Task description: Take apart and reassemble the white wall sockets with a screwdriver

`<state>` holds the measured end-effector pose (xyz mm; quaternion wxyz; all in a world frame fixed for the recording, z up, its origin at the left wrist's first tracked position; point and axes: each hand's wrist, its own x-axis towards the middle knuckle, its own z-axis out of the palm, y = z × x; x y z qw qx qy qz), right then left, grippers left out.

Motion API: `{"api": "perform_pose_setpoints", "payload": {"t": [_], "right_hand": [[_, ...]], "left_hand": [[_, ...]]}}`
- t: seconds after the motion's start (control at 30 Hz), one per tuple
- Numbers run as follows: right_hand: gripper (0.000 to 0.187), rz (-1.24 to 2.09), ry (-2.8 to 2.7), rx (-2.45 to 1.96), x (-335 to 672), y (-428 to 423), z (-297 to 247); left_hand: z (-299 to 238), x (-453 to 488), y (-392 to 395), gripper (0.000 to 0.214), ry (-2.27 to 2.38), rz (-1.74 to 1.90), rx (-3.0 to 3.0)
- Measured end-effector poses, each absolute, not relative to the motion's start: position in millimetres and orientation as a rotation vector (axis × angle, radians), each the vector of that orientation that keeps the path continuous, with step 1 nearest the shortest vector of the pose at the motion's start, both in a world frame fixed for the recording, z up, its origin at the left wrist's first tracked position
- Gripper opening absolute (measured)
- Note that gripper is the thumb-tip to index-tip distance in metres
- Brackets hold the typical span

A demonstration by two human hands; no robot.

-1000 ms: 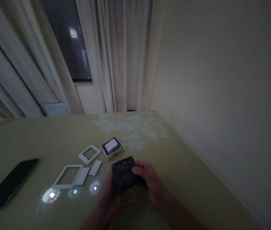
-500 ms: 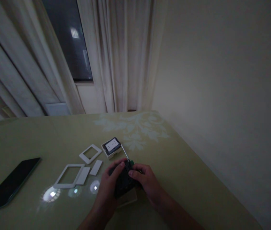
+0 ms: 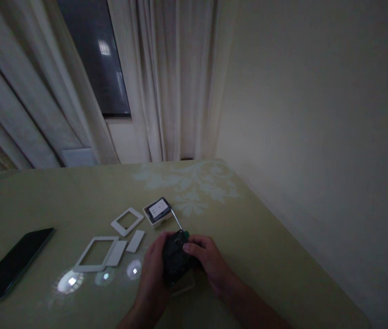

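Both my hands hold a dark square module [image 3: 175, 260] low over the green table [image 3: 265, 256]. My left hand [image 3: 154, 274] wraps its near left side, fingers closed on it. My right hand [image 3: 205, 262] grips its right edge, thumb on top. A thin metal rod [image 3: 176, 219], perhaps a screwdriver shaft with a green handle end, pokes out beyond the module. Under the module lies a pale flat plate [image 3: 185, 285]. Just beyond sits a white socket block with a dark face [image 3: 158, 211].
White plastic parts lie left of my hands: a small square frame [image 3: 127, 221], a larger frame [image 3: 95, 253] and two flat strips [image 3: 135, 241]. A dark phone [image 3: 8, 267] rests at the far left. Curtains, a window and a wall stand behind the table.
The dark module has tilted down and dropped lower in my hands. My left hand has closed further over it, and the thin rod now shows beyond it.
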<state>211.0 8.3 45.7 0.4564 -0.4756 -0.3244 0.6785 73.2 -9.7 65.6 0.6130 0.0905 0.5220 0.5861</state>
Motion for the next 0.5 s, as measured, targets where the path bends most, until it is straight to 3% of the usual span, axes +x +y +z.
{"api": "perform_pose_setpoints", "payload": {"t": [0.2,0.3,0.5], "right_hand": [[0.041,1.703,-0.814,-1.049,214,11,55],[0.041,1.692,-0.816,-1.03,217,13,58],[0.042,1.629,-0.82,-1.065,222,12,55]], "left_hand": [[72,49,0,0.027,1.136,1.501,0.402],[77,17,12,0.038,1.264,1.541,0.616],[74,-65,36,0.036,1.651,1.432,0.739]]}}
